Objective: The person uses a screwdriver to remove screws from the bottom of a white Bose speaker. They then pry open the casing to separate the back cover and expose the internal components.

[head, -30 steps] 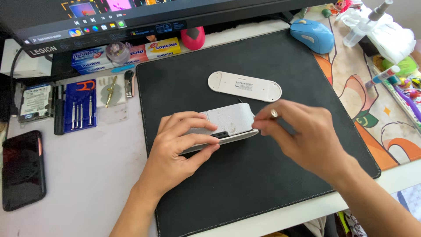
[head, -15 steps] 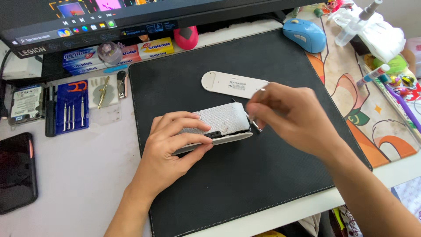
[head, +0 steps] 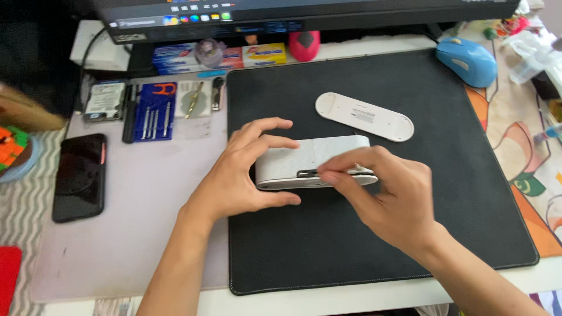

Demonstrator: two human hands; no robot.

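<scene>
Monitor screen point(head: 246, 11) runs along the desk's back edge. Under it: a blue-red flat box point(head: 175, 57) and a yellow one point(head: 264, 54).

Even, bright daylight-like illumination; soft shadows under both hands on the black mat point(head: 468, 193). Slight motion blur at right-hand fingers point(head: 345, 175). Top-right corner overexposed; left edge dim, w/ blurred objects. Centre sharp.
</scene>
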